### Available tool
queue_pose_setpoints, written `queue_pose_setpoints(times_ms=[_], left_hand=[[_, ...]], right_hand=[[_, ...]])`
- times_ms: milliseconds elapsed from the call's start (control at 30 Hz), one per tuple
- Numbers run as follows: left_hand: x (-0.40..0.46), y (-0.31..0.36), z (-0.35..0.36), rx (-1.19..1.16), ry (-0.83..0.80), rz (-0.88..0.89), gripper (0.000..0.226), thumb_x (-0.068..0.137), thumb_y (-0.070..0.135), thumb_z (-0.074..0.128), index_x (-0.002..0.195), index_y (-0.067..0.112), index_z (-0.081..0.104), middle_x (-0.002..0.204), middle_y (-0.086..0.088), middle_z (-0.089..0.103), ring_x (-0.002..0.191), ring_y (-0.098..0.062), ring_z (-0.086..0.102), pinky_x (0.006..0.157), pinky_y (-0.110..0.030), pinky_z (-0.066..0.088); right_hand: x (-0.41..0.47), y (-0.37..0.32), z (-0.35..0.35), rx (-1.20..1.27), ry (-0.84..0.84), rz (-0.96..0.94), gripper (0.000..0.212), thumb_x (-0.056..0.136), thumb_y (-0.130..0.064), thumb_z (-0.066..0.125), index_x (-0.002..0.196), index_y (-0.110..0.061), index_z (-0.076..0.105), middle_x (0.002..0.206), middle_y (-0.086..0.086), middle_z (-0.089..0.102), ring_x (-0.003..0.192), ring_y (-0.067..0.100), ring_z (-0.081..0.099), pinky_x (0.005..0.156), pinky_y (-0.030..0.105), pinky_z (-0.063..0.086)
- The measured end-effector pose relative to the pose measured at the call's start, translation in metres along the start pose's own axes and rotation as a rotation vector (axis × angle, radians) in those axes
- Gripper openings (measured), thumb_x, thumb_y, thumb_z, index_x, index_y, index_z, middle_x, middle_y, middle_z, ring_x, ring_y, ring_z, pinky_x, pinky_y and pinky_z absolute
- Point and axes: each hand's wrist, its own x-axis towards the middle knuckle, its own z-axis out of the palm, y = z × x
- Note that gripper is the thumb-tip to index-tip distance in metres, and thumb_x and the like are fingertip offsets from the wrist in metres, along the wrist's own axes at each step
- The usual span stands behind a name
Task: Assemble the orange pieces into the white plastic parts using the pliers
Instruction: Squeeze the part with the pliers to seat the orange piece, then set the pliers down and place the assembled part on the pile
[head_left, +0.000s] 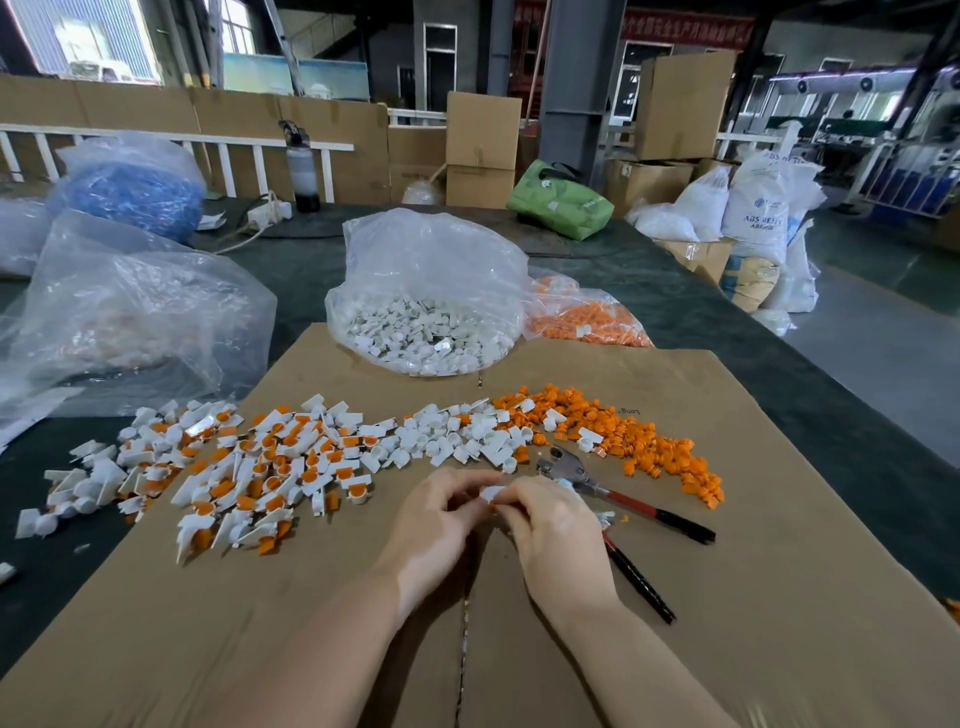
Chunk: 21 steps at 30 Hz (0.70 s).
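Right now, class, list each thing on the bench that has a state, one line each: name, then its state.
left hand: fingers pinching a white plastic part
right hand: fingers gripping the same part
pliers: lying on the cardboard sheet, handles spread, unheld
bag of white parts: open
bag of orange pieces: open
left pile: assembled
loose orange pieces: unassembled

Two hands: left hand (435, 525), right hand (551, 530). One pair of pliers (613, 496). Orange pieces (639, 441) and white parts (457, 441): loose heaps, too many to count.
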Motion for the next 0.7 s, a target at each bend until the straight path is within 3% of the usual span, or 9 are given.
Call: queue_pose_setpoints(times_ms=[100, 233, 433, 567, 700], left_hand=[[-0.0023, -0.0046, -0.0012, 0.162, -0.054, 0.063, 0.040, 0.080, 0.010, 0.072, 0.111, 0.033, 0.063, 0.107, 0.014, 0.062, 0.100, 0.000, 0.056, 0.082, -0.003, 0.039], [-0.0016, -0.0045, -0.0003, 0.204, -0.003, 0.122, 0.029, 0.080, 0.014, 0.073, 0.104, 0.030, 0.066, 0.102, 0.016, 0.066, 0.097, 0.002, 0.058, 0.079, -0.002, 0.039], [-0.0043, -0.0043, -0.0009, 0.207, -0.008, 0.130, 0.029, 0.081, 0.016, 0.072, 0.097, 0.037, 0.062, 0.099, 0.020, 0.064, 0.096, 0.004, 0.057, 0.081, -0.003, 0.040], [-0.0040, -0.0044, -0.0006, 0.237, -0.013, 0.147, 0.027, 0.081, 0.015, 0.071, 0.105, 0.028, 0.066, 0.102, 0.016, 0.065, 0.097, 0.003, 0.057, 0.080, 0.000, 0.037], [-0.0051, -0.0043, 0.0011, 0.246, -0.026, 0.148, 0.027, 0.080, 0.015, 0.072, 0.103, 0.027, 0.067, 0.099, 0.016, 0.066, 0.092, 0.007, 0.056, 0.076, 0.001, 0.036]], right_hand=[[-0.0020, -0.0012, 0.0031, 0.089, 0.036, 0.062, 0.007, 0.088, -0.009, 0.062, 0.089, -0.007, 0.069, 0.086, 0.002, 0.066, 0.083, 0.015, 0.057, 0.070, 0.013, 0.039], [-0.0050, 0.0012, 0.0041, 0.177, 0.078, 0.095, 0.009, 0.084, -0.007, 0.067, 0.091, -0.012, 0.070, 0.086, -0.006, 0.066, 0.083, 0.007, 0.057, 0.073, 0.003, 0.037], [-0.0066, 0.0031, 0.0060, 0.144, 0.083, 0.044, 0.013, 0.080, -0.002, 0.069, 0.089, -0.012, 0.070, 0.087, -0.007, 0.065, 0.084, 0.004, 0.054, 0.075, 0.002, 0.036], [-0.0056, 0.0050, 0.0074, 0.129, 0.079, 0.013, 0.011, 0.081, -0.004, 0.068, 0.088, -0.012, 0.071, 0.088, -0.005, 0.065, 0.086, 0.006, 0.055, 0.076, 0.005, 0.035], [-0.0064, 0.0041, 0.0073, 0.108, 0.065, -0.023, 0.010, 0.082, -0.002, 0.066, 0.083, -0.011, 0.069, 0.086, -0.003, 0.063, 0.085, 0.011, 0.056, 0.073, 0.016, 0.042]])
